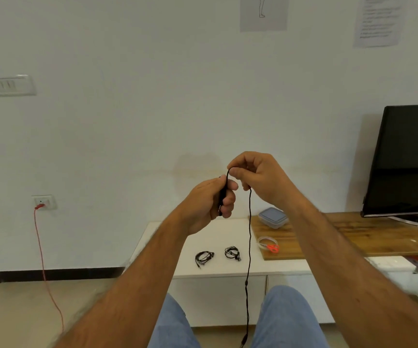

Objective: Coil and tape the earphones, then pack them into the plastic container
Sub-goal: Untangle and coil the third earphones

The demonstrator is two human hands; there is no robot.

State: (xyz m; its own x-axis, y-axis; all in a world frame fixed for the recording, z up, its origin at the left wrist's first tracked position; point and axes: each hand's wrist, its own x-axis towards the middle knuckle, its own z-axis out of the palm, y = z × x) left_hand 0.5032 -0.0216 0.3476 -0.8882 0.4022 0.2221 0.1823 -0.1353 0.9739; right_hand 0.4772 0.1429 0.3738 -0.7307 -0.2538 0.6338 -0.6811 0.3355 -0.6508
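I hold both hands up in front of a plain white wall, above a low white counter (203,237). My left hand (210,204) has its grip clamped on a bunch of the black earphone cord (249,234), fingers curled round it. My right hand (255,177) pinches the same cord at the top of a loop, just beside the left; from there the cord hangs straight down between my knees in blue trousers, past the counter's front edge. On the counter lie two coiled earphones (204,258) and (232,253), side by side but apart. To their right a wooden board (353,237) rests on the counter. On it, near its left end, stands the plastic container (273,218) with a bluish lid on, and nearer to me a roll of clear tape (265,241) touches orange-handled scissors (273,248). A dark screen (409,159) stands on the board's far right. On the wall, a switch plate (7,85) sits high on the left, and lower down a socket (43,202) has a red cable (44,267) plugged in, trailing to the floor. Two paper sheets (264,12) and (379,20) hang on the wall at the top.
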